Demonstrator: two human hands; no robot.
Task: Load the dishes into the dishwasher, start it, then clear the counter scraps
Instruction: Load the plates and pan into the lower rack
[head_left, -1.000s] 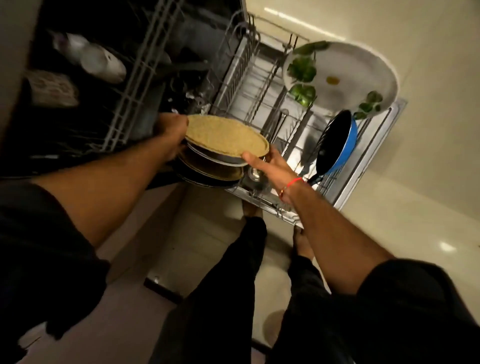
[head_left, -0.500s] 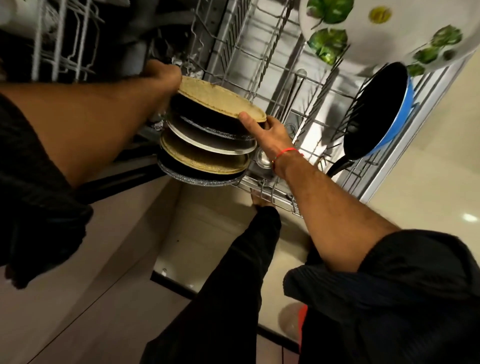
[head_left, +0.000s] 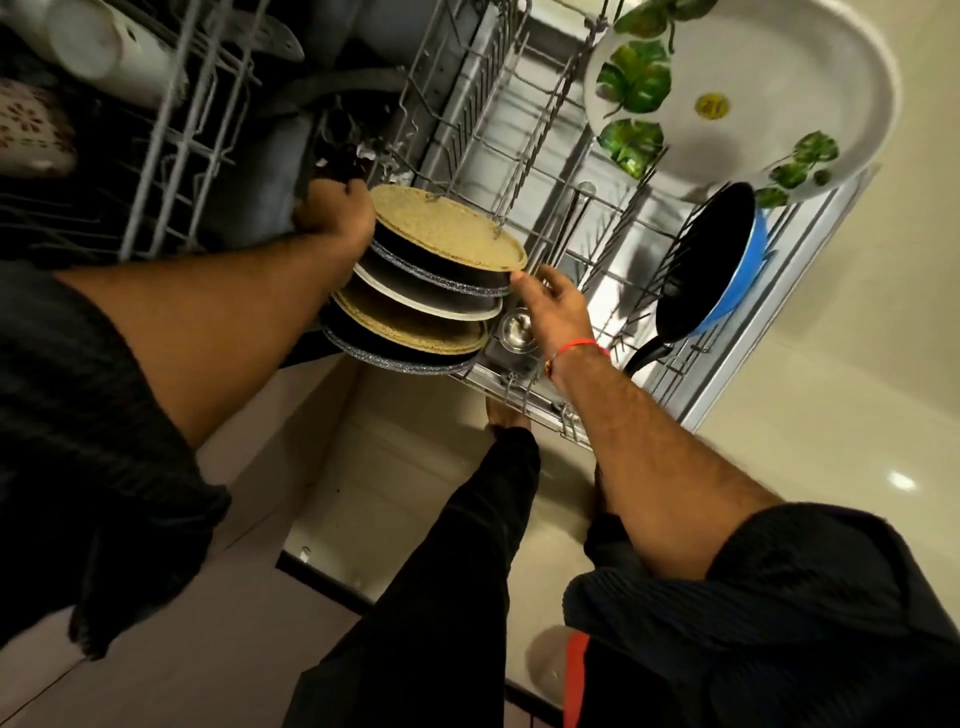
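Note:
Several round plates stand on edge in the pulled-out lower rack (head_left: 524, 395) of the open dishwasher. The nearest to the camera is a speckled tan plate (head_left: 441, 231); behind it come dark, white and tan ones (head_left: 415, 322). My left hand (head_left: 335, 213) grips the far-left rim of the tan plate. My right hand (head_left: 553, 306) has its fingers straight, and the fingertips touch the plate stack's right rim.
A blue frying pan (head_left: 711, 265) leans in the rack to the right. Beyond it stands a large white plate with green leaf prints (head_left: 779, 88). The upper rack (head_left: 171, 140) at top left holds white cups (head_left: 98, 47). A small steel bowl (head_left: 517, 327) sits under my right hand.
The camera has come closer to the rack. My right hand has let go of the tan plate's rim and its fingers have straightened; the plates now stand lower in the rack.

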